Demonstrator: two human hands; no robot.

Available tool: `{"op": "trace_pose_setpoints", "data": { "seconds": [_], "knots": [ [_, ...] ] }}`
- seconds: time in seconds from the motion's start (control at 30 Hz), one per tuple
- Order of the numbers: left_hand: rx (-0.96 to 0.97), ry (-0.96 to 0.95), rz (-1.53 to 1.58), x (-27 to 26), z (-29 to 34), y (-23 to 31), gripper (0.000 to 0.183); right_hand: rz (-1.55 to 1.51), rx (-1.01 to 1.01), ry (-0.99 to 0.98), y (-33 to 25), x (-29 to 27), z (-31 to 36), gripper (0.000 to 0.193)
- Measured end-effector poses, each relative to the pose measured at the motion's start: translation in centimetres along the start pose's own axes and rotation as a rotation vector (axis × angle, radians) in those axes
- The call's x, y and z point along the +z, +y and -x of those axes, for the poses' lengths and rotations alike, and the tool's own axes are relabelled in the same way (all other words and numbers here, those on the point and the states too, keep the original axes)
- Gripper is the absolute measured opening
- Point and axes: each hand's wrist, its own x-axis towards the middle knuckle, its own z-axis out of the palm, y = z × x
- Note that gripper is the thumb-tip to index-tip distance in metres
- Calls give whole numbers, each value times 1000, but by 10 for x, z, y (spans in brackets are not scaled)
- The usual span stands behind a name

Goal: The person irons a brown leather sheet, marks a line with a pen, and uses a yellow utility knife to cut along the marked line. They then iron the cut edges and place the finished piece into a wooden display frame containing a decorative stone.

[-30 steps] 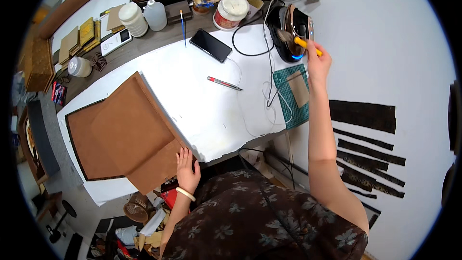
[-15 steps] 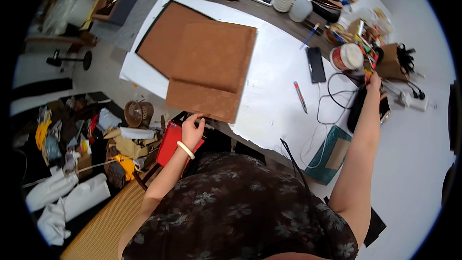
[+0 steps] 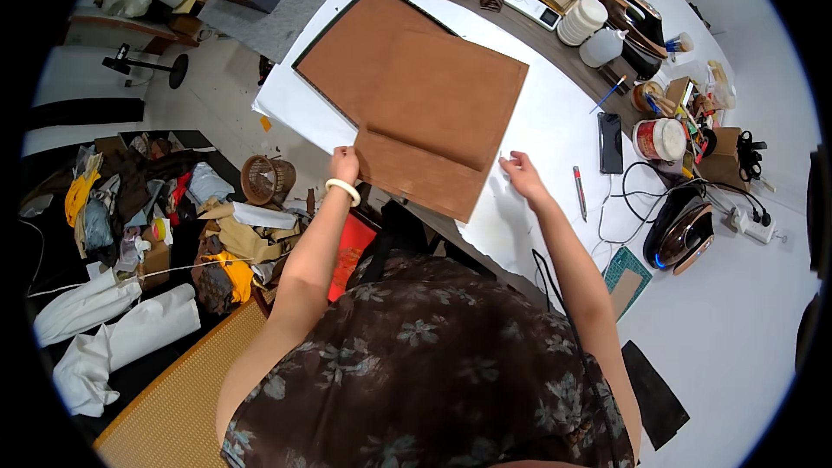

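Note:
A brown leather panel [image 3: 451,95] lies over a second brown leather sheet with a dark edge [image 3: 368,22], and a folded flap runs along its near side. My left hand [image 3: 344,165] is closed on the panel's left edge, by the near corner. A pale bangle [image 3: 344,191] circles that wrist. Just right of the panel's right edge, my right hand [image 3: 525,177] hovers over the white paper [image 3: 542,113], its thumb and forefinger apart. I make out nothing held in it.
On the right are a pen [image 3: 579,193], a phone [image 3: 610,143], an iron-like device [image 3: 682,234] with cables, a white jar [image 3: 660,139] and a green mat [image 3: 626,276]. Bottles [image 3: 582,20] stand at the back. Scraps and a wicker basket [image 3: 267,179] lie on the left.
My right hand has come back from the tools at the far right to beside the leather panel. My left hand has moved from the panel's near edge to its left edge and gripped it.

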Motion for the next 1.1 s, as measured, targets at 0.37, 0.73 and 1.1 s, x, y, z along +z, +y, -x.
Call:
{"op": "trace_pose_setpoints", "data": {
  "seconds": [0.37,0.73,1.1],
  "knots": [
    [-96,-269,-210,-54,-11,98,79,-354,243,20,-61,63,35,56],
    [154,-154,13,-84,-62,128,67,-843,104,116,-111,122,1,67],
    [435,14,-243,-72,-149,142,42,-401,242,138,-108,152,-53,64]
  ]
}}
